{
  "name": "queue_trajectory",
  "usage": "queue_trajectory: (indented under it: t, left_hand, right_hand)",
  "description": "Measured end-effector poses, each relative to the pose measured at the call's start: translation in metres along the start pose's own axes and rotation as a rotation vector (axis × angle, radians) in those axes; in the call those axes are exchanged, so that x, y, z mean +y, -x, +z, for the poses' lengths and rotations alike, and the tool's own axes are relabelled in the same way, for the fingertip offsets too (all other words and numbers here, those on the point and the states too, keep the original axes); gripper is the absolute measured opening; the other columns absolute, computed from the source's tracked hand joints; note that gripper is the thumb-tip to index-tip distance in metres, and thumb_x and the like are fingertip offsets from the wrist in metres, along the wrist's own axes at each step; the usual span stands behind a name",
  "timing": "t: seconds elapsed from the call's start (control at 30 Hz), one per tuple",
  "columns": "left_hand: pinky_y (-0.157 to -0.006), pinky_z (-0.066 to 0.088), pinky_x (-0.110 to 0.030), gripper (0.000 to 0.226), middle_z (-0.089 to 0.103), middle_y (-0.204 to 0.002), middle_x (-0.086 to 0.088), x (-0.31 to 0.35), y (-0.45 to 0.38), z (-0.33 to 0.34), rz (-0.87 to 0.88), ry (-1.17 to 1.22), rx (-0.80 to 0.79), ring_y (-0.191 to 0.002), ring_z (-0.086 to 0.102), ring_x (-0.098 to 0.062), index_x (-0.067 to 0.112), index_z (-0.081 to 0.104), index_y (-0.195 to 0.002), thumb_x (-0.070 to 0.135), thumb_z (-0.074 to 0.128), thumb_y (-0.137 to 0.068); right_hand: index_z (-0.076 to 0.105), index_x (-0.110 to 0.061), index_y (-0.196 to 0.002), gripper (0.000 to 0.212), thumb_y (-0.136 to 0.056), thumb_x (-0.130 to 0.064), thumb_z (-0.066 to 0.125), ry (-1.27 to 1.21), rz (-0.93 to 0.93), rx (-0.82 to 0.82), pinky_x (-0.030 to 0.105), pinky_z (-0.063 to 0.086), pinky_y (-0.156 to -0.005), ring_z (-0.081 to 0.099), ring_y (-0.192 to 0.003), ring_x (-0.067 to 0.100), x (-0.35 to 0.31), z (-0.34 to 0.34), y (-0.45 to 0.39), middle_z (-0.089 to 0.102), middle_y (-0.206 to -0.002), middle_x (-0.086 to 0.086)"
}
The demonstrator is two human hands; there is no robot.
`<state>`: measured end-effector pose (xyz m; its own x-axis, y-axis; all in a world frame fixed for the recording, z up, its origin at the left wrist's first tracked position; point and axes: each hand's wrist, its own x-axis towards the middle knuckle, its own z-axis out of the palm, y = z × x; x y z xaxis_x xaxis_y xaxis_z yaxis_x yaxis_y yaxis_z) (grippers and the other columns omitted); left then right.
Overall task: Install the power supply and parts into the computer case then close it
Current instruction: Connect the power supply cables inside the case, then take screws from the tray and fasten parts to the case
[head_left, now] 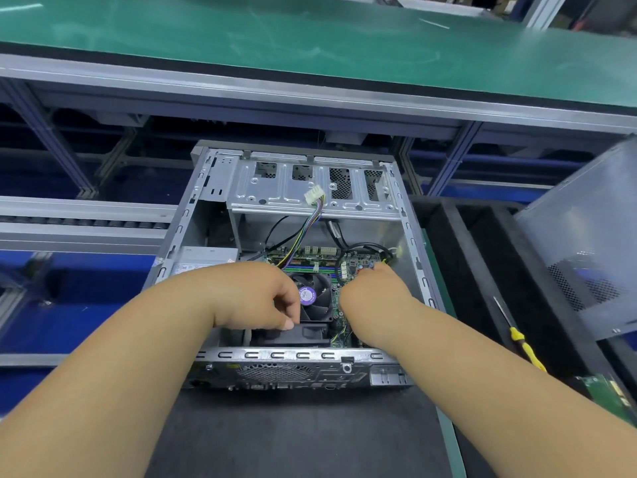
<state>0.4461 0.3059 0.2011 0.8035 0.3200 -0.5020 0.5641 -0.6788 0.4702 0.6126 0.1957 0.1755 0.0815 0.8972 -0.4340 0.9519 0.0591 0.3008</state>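
Stretching across the top of the view is a long green-matted workbench with an aluminium edge (310, 46), and beneath it run grey metal frame rails over blue flooring. Nearer the person, a dark foam-like mat (293, 436) carries the open silver steel computer case (220, 188), lying on its side with its inside facing up. A grey perforated metal side panel (586, 243) leans at the right, apart from the case. Inside, a grey boxed power supply (206, 258) sits in the left part, beside the green motherboard (310, 260). The left hand (255, 298), fingers curled, pinches the edge of the black cooler fan (315, 298). The right hand (372, 291) reaches to the board's right edge; its fingertips are hidden, so its grip cannot be told. A yellow-handled screwdriver (520, 343) lies on the right.
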Motion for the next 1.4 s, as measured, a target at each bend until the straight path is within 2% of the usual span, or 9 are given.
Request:
queue_trajectory:
  t: [0.1, 0.2, 0.3, 0.47, 0.6, 0.73, 1.03, 1.2, 1.4]
  left_hand:
    - [-0.067, 0.043, -0.019, 0.011, 0.063, -0.079, 0.020, 0.003, -0.003, 0.001, -0.036, -0.087, 0.118, -0.075, 0.057, 0.003, 0.037, 0.066, -0.091, 0.027, 0.061, -0.090]
    - [-0.079, 0.049, -0.027, 0.024, 0.065, -0.098, 0.011, 0.006, -0.006, 0.008, -0.079, -0.193, 0.181, -0.090, 0.060, -0.015, 0.036, 0.064, -0.100, 0.017, 0.051, -0.091]
    - [-0.073, 0.049, -0.028, 0.039, 0.065, -0.101, 0.006, 0.009, -0.004, 0.012, -0.106, -0.244, 0.194, -0.089, 0.060, -0.020, 0.037, 0.062, -0.105, 0.007, 0.045, -0.087]
    - [-0.074, 0.051, -0.030, 0.043, 0.066, -0.101, 0.001, 0.011, 0.002, 0.015, -0.071, -0.294, 0.218, -0.088, 0.061, -0.022, 0.034, 0.065, -0.109, 0.005, 0.043, -0.086]
    - [-0.086, 0.050, -0.037, 0.027, 0.058, -0.110, -0.001, 0.015, 0.003, 0.016, 0.025, -0.316, 0.336, -0.099, 0.057, -0.023, 0.025, 0.064, -0.111, 0.016, 0.046, -0.094]
    - [-0.097, 0.045, -0.037, 0.032, 0.057, -0.121, 0.009, 0.036, 0.008, 0.020, 0.202, -0.169, 0.569, -0.115, 0.052, -0.017, 0.031, 0.059, -0.126, 0.034, 0.054, -0.095]
    - [-0.092, 0.044, -0.025, 0.025, 0.059, -0.109, 0.021, 0.116, 0.005, 0.055, 0.394, 0.089, 0.708, -0.103, 0.052, 0.003, 0.035, 0.065, -0.117, 0.029, 0.057, -0.094]
    - [-0.092, 0.042, -0.020, 0.025, 0.059, -0.105, 0.022, 0.176, -0.017, 0.075, 0.400, 0.143, 0.706, -0.101, 0.051, 0.006, 0.037, 0.066, -0.115, 0.027, 0.057, -0.094]
    - [-0.081, 0.042, -0.013, 0.029, 0.060, -0.104, 0.019, 0.239, -0.045, 0.104, 0.505, 0.193, 0.687, -0.098, 0.053, 0.005, 0.031, 0.066, -0.117, 0.016, 0.059, -0.092]
  right_hand:
    - [0.067, -0.025, -0.108, 0.041, -0.081, 0.001, 0.051, -0.183, 0.054, -0.003, 0.034, 0.038, -0.093, 0.058, -0.092, 0.027, 0.009, -0.009, 0.002, 0.065, -0.090, -0.001]
    - [0.049, -0.030, -0.140, 0.071, -0.079, 0.007, 0.048, -0.325, 0.109, 0.054, 0.028, 0.037, -0.076, 0.061, -0.104, 0.029, 0.017, -0.019, 0.011, 0.067, -0.115, 0.003]
    - [0.040, -0.030, -0.148, 0.081, -0.078, 0.010, 0.047, -0.438, 0.139, 0.143, 0.032, 0.041, -0.085, 0.055, -0.117, 0.031, 0.017, -0.025, 0.028, 0.059, -0.130, 0.008]
    - [0.045, -0.028, -0.146, 0.065, -0.088, 0.000, 0.053, -0.575, 0.184, 0.369, 0.037, 0.032, -0.112, 0.045, -0.131, 0.023, 0.008, -0.025, 0.061, 0.046, -0.147, -0.002]
    - [0.058, -0.024, -0.137, 0.047, -0.092, -0.011, 0.058, -0.686, 0.329, 0.551, 0.035, 0.039, -0.106, 0.053, -0.120, 0.017, 0.011, -0.013, 0.097, 0.058, -0.134, -0.004]
    - [0.062, -0.032, -0.128, 0.037, -0.093, -0.021, 0.059, -0.764, 0.520, 0.625, 0.020, 0.038, -0.082, 0.044, -0.081, -0.014, 0.023, 0.012, 0.132, 0.058, -0.108, -0.020]
    - [0.068, -0.039, -0.107, 0.022, -0.090, -0.026, 0.062, -0.936, 0.727, 0.686, 0.010, 0.036, -0.067, 0.051, -0.075, -0.016, 0.077, 0.087, 0.187, 0.060, -0.088, -0.027]
    - [0.069, -0.037, -0.105, 0.019, -0.090, -0.027, 0.062, -1.038, 0.795, 0.654, 0.035, 0.053, -0.083, 0.057, -0.073, 0.000, 0.109, 0.132, 0.207, 0.064, -0.090, -0.024]
    - [0.066, -0.036, -0.102, 0.015, -0.090, -0.029, 0.061, -1.094, 0.771, 0.575, 0.035, 0.054, -0.082, 0.064, -0.082, 0.007, 0.133, 0.186, 0.206, 0.066, -0.095, -0.018]
